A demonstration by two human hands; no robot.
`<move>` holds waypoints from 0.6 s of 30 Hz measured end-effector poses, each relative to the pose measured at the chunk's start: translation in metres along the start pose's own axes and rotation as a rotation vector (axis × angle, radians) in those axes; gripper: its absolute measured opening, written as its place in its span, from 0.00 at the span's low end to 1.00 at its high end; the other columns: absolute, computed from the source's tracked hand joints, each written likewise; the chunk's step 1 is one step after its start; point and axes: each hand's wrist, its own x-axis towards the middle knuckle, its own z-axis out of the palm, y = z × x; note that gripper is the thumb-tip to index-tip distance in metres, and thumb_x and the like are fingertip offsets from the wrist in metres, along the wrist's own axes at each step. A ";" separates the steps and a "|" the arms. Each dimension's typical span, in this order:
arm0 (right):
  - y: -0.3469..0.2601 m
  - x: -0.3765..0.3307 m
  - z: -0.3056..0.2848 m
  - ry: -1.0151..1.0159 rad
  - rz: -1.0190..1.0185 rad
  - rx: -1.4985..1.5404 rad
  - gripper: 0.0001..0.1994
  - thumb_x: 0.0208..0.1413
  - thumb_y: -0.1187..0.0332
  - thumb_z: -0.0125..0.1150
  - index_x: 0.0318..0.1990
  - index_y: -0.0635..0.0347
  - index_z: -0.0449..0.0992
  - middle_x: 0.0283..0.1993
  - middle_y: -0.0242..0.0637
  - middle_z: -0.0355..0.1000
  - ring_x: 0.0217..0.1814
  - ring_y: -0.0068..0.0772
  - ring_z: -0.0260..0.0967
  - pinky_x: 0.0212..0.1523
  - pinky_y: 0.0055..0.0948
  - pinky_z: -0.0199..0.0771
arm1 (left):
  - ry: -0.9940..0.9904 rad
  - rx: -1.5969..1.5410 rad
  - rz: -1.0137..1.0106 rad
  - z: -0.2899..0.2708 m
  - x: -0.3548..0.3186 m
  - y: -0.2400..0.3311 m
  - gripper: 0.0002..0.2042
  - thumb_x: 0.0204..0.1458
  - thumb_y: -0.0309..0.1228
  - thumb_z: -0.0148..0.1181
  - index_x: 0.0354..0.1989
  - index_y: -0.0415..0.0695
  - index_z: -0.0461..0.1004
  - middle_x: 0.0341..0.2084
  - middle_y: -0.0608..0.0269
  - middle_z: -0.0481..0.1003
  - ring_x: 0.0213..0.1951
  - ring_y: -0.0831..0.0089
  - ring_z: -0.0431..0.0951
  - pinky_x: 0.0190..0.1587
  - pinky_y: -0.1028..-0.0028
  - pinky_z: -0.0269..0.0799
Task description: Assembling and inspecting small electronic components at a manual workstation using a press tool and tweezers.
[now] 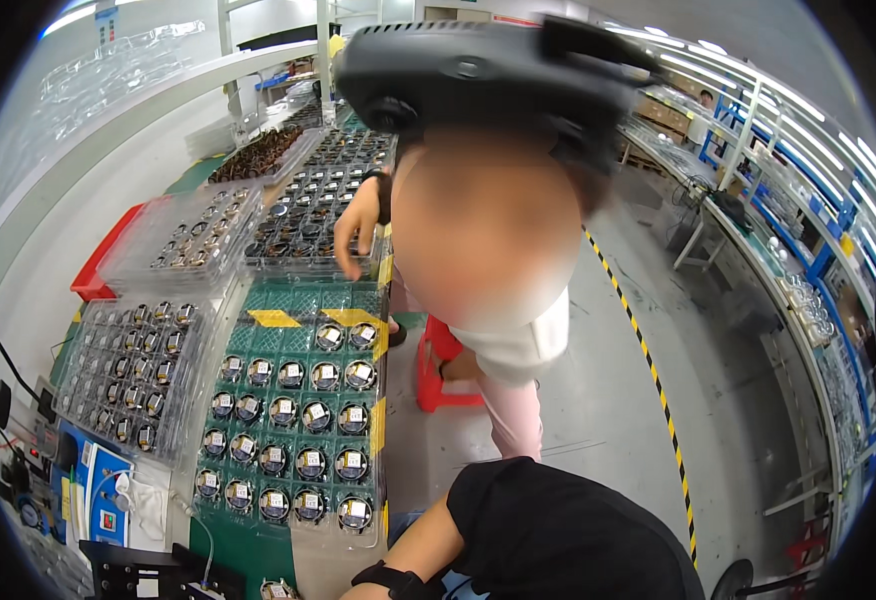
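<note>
A forearm of mine with a black wristband [390, 578] comes out of a black short sleeve [558, 530] and leaves at the lower edge, so its hand is hidden. Neither of my hands shows. Just left of the wristband, a single round component [278, 590] is partly cut off by the lower edge. Beyond it lies a clear plastic tray [288, 300] on a green mat, holding rows of round black-rimmed components with white labels [283, 411]. Yellow tape strips [346, 318] cross its far part.
A co-worker with a dark headset [478, 75] stands close ahead, a hand [358, 230] over the bench. More filled trays [128, 375], a red bin [108, 255] and a blue device [108, 505] line the left. A red stool [443, 370] stands beside the bench.
</note>
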 end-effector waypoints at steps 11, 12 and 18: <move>-0.013 0.002 0.004 0.030 -0.059 -0.113 0.09 0.57 0.64 0.55 0.37 0.60 0.66 0.34 0.42 0.63 0.35 0.46 0.66 0.32 0.35 0.65 | -0.153 0.143 0.039 -0.018 -0.006 -0.016 0.17 0.49 0.26 0.64 0.46 0.36 0.69 0.31 0.43 0.73 0.27 0.64 0.75 0.30 0.80 0.68; -0.016 0.003 0.004 0.020 -0.066 -0.122 0.08 0.57 0.66 0.55 0.37 0.60 0.66 0.34 0.42 0.63 0.35 0.46 0.65 0.32 0.35 0.65 | -0.135 0.131 0.055 -0.020 -0.003 -0.012 0.16 0.50 0.26 0.63 0.46 0.36 0.69 0.32 0.44 0.72 0.28 0.64 0.75 0.30 0.79 0.68; -0.043 0.008 0.017 -0.049 -0.108 -0.113 0.05 0.59 0.69 0.52 0.37 0.61 0.65 0.34 0.42 0.63 0.35 0.46 0.65 0.33 0.35 0.64 | -0.042 0.068 0.139 -0.032 0.001 0.002 0.12 0.56 0.25 0.56 0.46 0.34 0.68 0.33 0.51 0.67 0.32 0.63 0.73 0.34 0.71 0.71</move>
